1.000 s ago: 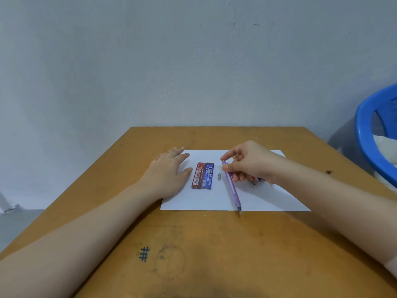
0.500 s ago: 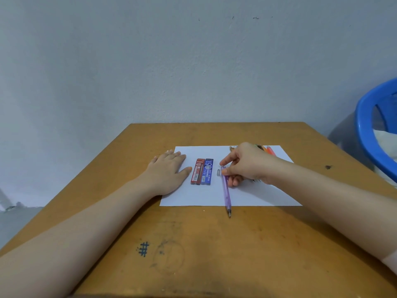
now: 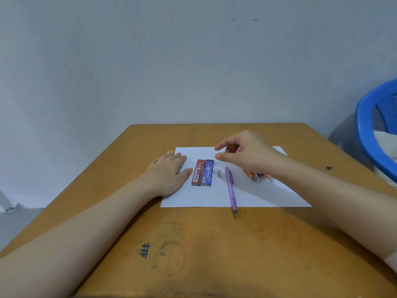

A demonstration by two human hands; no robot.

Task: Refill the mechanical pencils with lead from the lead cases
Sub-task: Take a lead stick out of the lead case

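The right hand (image 3: 247,155) hovers above the paper (image 3: 214,198), its grip loose and holding nothing: thumb and forefinger are apart, the other fingers lightly curled. The purple mechanical pencil (image 3: 231,190) lies below and nearer than that grip, apart from it, with its tip past the paper's near edge on the table (image 3: 214,244). A small grey cap (image 3: 219,173) sits just left of the pencil's far end. Left of the grip lie the red lead case (image 3: 198,172) and the blue lead case (image 3: 208,173), touching side by side (labels up). Farther left, the left hand (image 3: 169,173) rests flat, grip wide, on the paper's edge. More pencils (image 3: 260,176) lie beneath the right wrist.
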